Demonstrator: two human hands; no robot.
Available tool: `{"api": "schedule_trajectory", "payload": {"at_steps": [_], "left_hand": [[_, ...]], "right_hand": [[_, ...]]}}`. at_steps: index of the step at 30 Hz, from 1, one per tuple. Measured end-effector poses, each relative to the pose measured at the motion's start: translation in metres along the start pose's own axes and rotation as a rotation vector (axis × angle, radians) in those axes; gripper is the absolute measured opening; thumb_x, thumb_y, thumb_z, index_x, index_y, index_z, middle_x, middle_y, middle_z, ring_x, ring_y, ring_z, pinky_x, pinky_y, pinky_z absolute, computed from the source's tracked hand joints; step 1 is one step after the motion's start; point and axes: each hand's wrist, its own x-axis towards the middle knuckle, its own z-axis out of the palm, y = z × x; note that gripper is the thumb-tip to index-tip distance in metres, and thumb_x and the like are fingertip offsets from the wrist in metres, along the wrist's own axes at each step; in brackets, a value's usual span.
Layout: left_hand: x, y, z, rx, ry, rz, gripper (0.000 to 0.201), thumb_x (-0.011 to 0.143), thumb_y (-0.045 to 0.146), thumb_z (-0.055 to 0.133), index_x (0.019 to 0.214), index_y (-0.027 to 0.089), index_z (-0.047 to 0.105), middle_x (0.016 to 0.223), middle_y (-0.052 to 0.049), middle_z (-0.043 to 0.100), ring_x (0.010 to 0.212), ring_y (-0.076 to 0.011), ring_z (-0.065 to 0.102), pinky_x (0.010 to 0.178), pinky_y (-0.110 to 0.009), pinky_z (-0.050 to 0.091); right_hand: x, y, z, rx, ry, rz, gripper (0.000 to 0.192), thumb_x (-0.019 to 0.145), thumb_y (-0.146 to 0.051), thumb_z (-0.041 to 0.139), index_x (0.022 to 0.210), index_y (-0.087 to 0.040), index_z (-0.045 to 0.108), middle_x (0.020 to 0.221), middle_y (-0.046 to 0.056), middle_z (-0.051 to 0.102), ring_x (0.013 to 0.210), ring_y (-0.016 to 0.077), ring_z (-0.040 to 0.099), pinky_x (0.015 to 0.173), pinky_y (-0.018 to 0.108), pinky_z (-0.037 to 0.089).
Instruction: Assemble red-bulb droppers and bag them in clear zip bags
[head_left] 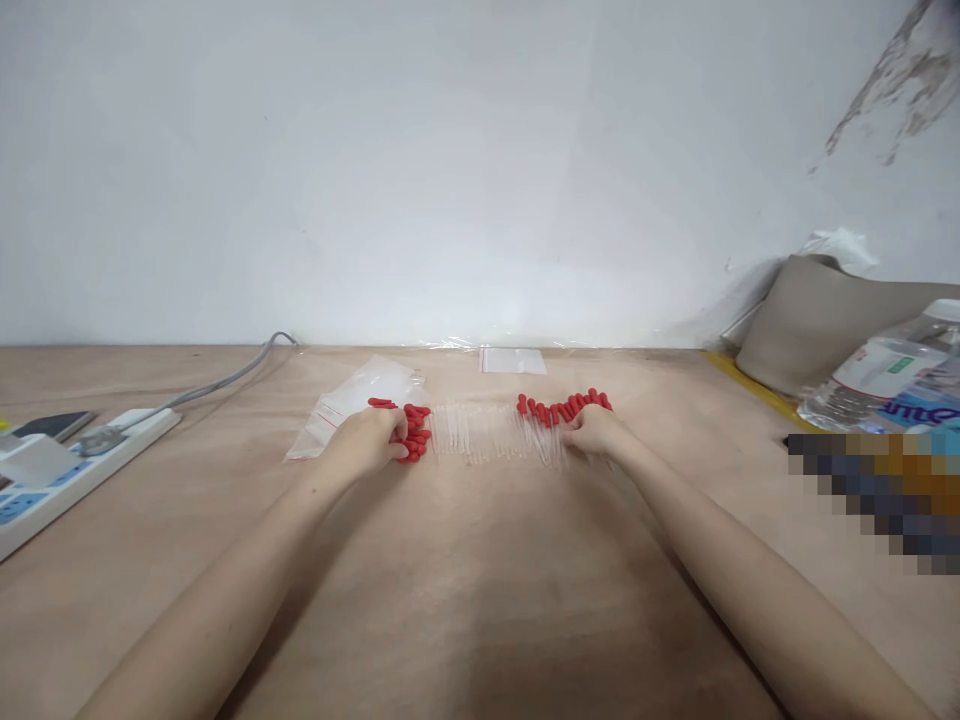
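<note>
Your left hand [367, 445] and right hand [595, 430] each close on red-capped droppers [480, 430] mid-table; plastic bags [352, 400] lie behind, a power strip [67, 470] left, a water bottle [877, 375] right.

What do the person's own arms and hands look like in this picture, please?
Both forearms are bare up to the picture's lower edge, with no sleeves showing. The left hand and right hand wear no gloves, and no watch, bracelet or ring can be seen. Finer detail on the fingers is too small to tell.
</note>
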Motion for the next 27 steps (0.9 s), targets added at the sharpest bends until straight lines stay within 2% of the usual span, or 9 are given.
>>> {"api": "schedule_trajectory", "payload": {"at_steps": [3,6,9,12,15,18,20,25,27], "left_hand": [[-0.006,0.013,-0.007,0.040,0.004,0.037,0.005,0.064,0.016,0.055,0.064,0.020,0.052,0.068,0.002,0.059,0.065,-0.0172,0.055,0.052,-0.023,0.032],[-0.014,0.031,-0.004,0.000,0.024,0.196,0.007,0.066,0.013,0.050,0.068,0.019,0.052,0.068,0.001,0.057,0.064,-0.0157,0.054,0.054,-0.023,0.033],[-0.022,0.049,0.015,-0.019,0.045,0.361,0.011,0.068,0.010,0.046,0.070,0.018,0.053,0.073,-0.002,0.056,0.068,-0.0164,0.054,0.056,-0.024,0.035],[-0.025,0.059,0.043,-0.100,0.048,0.452,0.013,0.073,0.012,0.046,0.080,0.019,0.054,0.082,-0.004,0.056,0.073,-0.0172,0.054,0.061,-0.025,0.039],[-0.023,0.059,0.065,-0.239,0.079,0.485,0.019,0.078,0.014,0.046,0.094,0.020,0.055,0.091,-0.005,0.055,0.080,-0.0170,0.054,0.070,-0.028,0.043],[-0.020,0.054,0.076,-0.340,0.141,0.455,0.020,0.078,0.022,0.054,0.098,0.019,0.057,0.099,-0.007,0.053,0.087,-0.0180,0.053,0.077,-0.031,0.044],[-0.021,0.050,0.078,-0.370,0.170,0.419,0.017,0.076,0.027,0.058,0.091,0.018,0.061,0.097,-0.006,0.053,0.087,-0.0184,0.053,0.077,-0.031,0.044],[-0.025,0.051,0.078,-0.439,0.228,0.391,0.012,0.082,0.023,0.051,0.080,0.018,0.061,0.086,-0.005,0.057,0.082,-0.0159,0.054,0.074,-0.029,0.044],[-0.025,0.054,0.078,-0.462,0.244,0.378,0.012,0.084,0.023,0.048,0.082,0.017,0.058,0.083,-0.004,0.058,0.078,-0.0153,0.054,0.072,-0.029,0.043]], "right_hand": [[-0.001,-0.002,0.001,-0.045,-0.099,0.024,0.015,0.067,-0.029,0.053,0.061,-0.017,0.061,0.060,0.005,0.059,0.068,0.0202,0.058,0.063,0.029,0.038],[-0.003,-0.006,0.006,-0.098,-0.053,0.020,0.018,0.070,-0.030,0.050,0.065,-0.017,0.062,0.067,0.008,0.062,0.072,0.0225,0.059,0.068,0.032,0.038],[-0.007,-0.010,0.012,-0.140,0.019,0.013,0.025,0.075,-0.029,0.043,0.069,-0.015,0.063,0.075,0.012,0.064,0.078,0.0259,0.059,0.075,0.039,0.036],[-0.010,-0.012,0.014,-0.168,0.041,0.007,0.030,0.078,-0.030,0.038,0.072,-0.013,0.063,0.081,0.016,0.064,0.081,0.0285,0.059,0.081,0.046,0.031],[-0.011,-0.012,0.012,-0.178,0.048,0.022,0.029,0.079,-0.027,0.038,0.072,-0.012,0.063,0.082,0.016,0.064,0.082,0.0289,0.059,0.083,0.047,0.028],[-0.009,-0.010,0.009,-0.131,0.129,0.024,0.026,0.080,-0.024,0.037,0.082,-0.010,0.059,0.082,0.017,0.064,0.083,0.0280,0.059,0.082,0.044,0.030],[-0.011,-0.008,0.009,-0.049,0.189,-0.060,0.025,0.082,-0.024,0.036,0.090,-0.010,0.055,0.083,0.016,0.064,0.083,0.0254,0.059,0.081,0.039,0.032],[-0.032,0.000,0.025,0.290,0.213,-0.579,0.022,0.085,-0.026,0.037,0.098,-0.016,0.051,0.089,0.008,0.063,0.081,0.0167,0.058,0.072,0.027,0.041],[-0.044,0.003,0.034,0.346,0.240,-0.699,0.023,0.085,-0.023,0.038,0.103,-0.017,0.052,0.090,0.008,0.062,0.085,0.0164,0.057,0.075,0.028,0.042]]}}
